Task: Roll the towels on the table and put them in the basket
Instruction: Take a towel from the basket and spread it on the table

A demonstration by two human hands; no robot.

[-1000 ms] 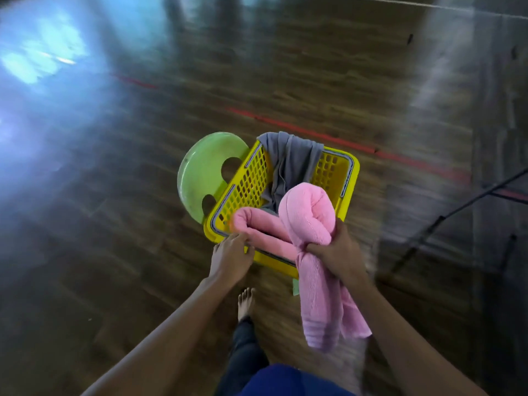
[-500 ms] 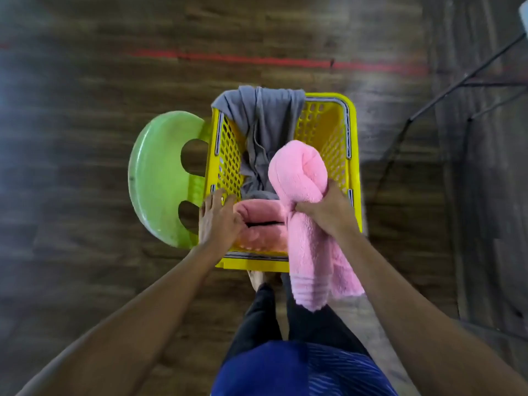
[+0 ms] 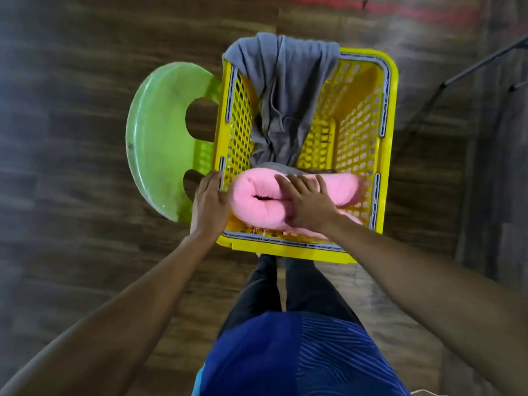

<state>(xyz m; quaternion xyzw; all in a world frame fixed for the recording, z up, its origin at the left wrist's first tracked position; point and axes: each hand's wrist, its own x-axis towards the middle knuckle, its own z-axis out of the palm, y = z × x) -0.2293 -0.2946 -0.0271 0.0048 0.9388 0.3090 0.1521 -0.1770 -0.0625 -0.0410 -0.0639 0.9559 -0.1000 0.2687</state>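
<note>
A yellow perforated basket [image 3: 388, 115] stands on a green plastic stool [image 3: 160, 138]. A rolled pink towel [image 3: 257, 198] lies across the near end of the basket, inside its walls. My right hand [image 3: 307, 204] presses flat on top of the roll with straight fingers. My left hand [image 3: 210, 204] rests against the roll's left end and the basket's left rim, fingers extended. A grey towel [image 3: 285, 90] hangs over the basket's far rim and runs down to the bottom behind the pink roll.
Dark wooden floor lies all around, with a red line [image 3: 414, 10] at the top. Thin black stand legs [image 3: 471, 70] cross the floor at the right. My legs [image 3: 285, 287] stand just behind the basket's near edge.
The pink towel was held upright in my right hand with its tail hanging outside; now it lies as a roll inside the basket under my flat right hand. The view has tilted further down.
</note>
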